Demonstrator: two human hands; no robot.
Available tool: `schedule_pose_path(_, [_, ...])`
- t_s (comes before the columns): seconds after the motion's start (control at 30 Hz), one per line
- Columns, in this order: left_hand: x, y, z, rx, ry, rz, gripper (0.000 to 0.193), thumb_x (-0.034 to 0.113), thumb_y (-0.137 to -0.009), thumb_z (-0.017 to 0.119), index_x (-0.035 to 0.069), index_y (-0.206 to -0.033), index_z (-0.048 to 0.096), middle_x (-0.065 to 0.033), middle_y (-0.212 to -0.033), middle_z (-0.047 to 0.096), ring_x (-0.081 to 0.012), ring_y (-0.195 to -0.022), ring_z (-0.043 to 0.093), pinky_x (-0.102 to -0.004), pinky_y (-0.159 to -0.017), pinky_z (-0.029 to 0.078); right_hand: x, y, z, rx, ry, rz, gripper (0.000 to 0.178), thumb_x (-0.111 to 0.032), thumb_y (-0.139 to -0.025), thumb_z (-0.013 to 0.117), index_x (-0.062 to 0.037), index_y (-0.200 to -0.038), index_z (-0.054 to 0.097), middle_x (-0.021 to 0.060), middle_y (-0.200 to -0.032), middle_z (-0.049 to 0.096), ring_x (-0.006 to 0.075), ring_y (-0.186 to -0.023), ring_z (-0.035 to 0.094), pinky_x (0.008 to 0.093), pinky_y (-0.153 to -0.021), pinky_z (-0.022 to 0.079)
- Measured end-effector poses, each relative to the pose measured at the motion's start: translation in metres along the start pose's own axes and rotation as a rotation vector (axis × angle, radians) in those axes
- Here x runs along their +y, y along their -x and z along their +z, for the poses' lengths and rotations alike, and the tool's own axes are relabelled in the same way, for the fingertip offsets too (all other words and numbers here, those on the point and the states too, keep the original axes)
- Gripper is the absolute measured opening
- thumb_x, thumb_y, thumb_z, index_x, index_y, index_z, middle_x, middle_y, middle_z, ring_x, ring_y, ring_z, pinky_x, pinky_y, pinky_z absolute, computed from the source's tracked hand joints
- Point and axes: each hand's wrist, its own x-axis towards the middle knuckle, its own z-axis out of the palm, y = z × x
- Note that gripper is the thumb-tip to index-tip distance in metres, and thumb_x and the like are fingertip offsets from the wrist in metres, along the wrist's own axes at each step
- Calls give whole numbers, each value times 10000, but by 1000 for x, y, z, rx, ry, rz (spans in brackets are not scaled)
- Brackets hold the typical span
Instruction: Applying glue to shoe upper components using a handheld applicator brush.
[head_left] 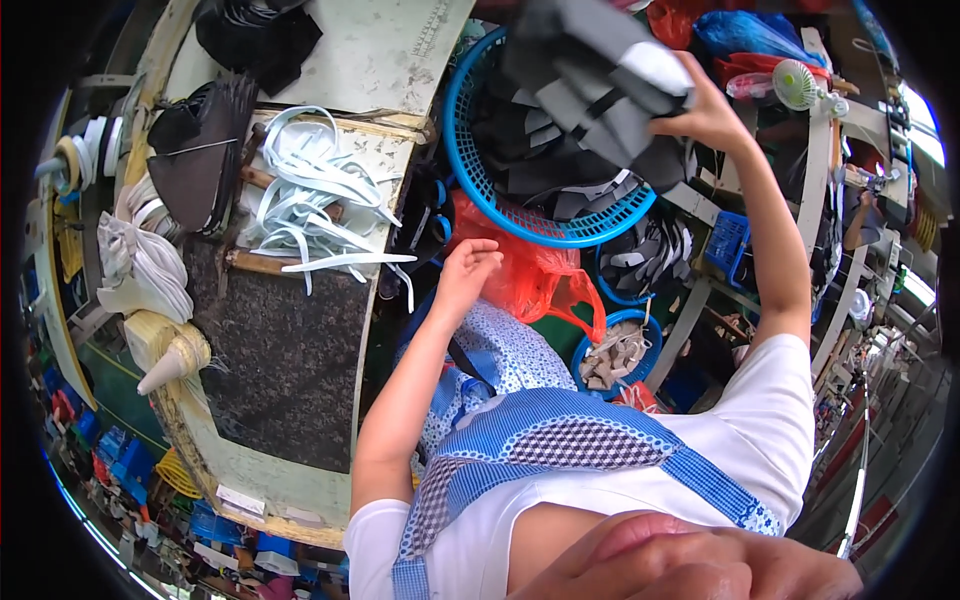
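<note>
My right hand (708, 112) grips a bundle of grey and black cut sheet pieces (590, 85), blurred by motion, above a blue perforated basket (478, 172). Inside the basket lie many more dark pieces (535, 170), and the raised bundle hides part of them. Near the basket's lower left rim, my left hand (470, 275) hovers with loosely bent fingers and nothing visible in it. Just beside it a red plastic bag (540, 280) sags below the basket.
To the left stands a worn worktable (290, 380) bearing white straps (320, 190) and dark stacked pieces (205, 150). A cone-shaped wooden post (175, 362) juts from its corner. Right of my knees are a small blue basket of beige scraps (615, 355) and a green fan (795, 85).
</note>
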Motion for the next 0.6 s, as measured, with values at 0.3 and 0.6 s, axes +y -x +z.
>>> schedule_pose_path(0.3, [111,62,27,-56,-365,772,592,180,-865,672,16,-1368,408,-111,-1430,387,-227,-1354,337,-358,-1126,245,-112,68,23,297,-1161,677,794,-388,-665,762,15,-1283,469,130,-1117,621,235,-951,645,343,-834,537])
schedule_pose_path(0.6, [107,202,-39,118,148,623,896,366,-685,847,7,-1366,389,-102,-1276,517,-188,-1194,465,-321,-1024,359,-283,38,178,-281,-856,-193,988,-266,-646,814,-4,-1424,264,160,-1340,461,254,-1232,466,359,-1073,317])
